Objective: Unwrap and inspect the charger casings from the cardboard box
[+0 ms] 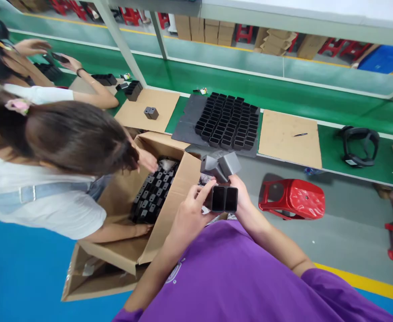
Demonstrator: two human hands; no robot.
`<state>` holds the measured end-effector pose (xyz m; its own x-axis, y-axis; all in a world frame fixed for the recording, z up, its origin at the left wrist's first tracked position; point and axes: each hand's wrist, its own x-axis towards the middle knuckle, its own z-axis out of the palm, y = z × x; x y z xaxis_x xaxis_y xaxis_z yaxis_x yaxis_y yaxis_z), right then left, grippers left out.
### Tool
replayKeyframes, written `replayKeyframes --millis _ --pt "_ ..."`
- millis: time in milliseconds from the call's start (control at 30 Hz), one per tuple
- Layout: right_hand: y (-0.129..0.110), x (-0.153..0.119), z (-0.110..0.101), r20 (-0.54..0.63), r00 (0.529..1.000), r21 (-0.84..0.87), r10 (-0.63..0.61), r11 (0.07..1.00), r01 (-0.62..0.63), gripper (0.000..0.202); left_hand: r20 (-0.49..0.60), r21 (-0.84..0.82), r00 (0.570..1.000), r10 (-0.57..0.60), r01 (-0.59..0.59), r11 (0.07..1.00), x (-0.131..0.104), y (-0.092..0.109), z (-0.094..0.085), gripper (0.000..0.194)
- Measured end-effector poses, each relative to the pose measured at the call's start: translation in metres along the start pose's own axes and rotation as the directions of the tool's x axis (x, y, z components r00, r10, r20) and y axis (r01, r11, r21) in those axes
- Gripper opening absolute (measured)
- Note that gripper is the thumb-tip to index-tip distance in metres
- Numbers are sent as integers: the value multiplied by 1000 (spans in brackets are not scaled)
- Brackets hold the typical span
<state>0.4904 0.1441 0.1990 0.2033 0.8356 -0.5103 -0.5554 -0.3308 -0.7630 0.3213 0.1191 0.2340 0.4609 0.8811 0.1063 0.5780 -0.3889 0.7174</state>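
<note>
Dark open-ended rectangular cases [225, 199] are held side by side in front of the purple shirt, their hollow ends facing up at me. My left hand [192, 209] grips them from the left, fingers bent over their edge. On the right, my right hand [241, 193] is closed around the group, its fingers partly hidden behind the cases. Just beyond, several more grey cases [229, 164] stick out at different angles above my fingers. A large block of upright black cases [228, 118] stands on a dark sheet [188, 118] on the green bench.
At left a person in white reaches into a cardboard box [172, 210] of black parts [154, 192]; another person sits beyond. A red stool [293, 199] stands right. The bench [330, 145] holds a black headset [360, 146] and cardboard with a pen [300, 134].
</note>
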Motion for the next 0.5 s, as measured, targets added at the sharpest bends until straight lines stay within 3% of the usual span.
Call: replayKeyframes --millis 100,233,367,500 --pt "1 0 1 83 995 10 55 998 -56 15 -118 62 972 203 -197 979 2 -3 1 65" --pt "3 -3 5 114 993 24 36 999 -39 8 -136 -77 916 377 -389 918 5 -6 5 66" --pt "3 -6 11 71 996 67 53 996 -58 17 -136 -143 929 345 -363 921 5 -7 10 64" --pt "-1 -12 13 15 998 78 67 995 -68 18 -149 -216 964 219 -248 944 4 -2 15 57"
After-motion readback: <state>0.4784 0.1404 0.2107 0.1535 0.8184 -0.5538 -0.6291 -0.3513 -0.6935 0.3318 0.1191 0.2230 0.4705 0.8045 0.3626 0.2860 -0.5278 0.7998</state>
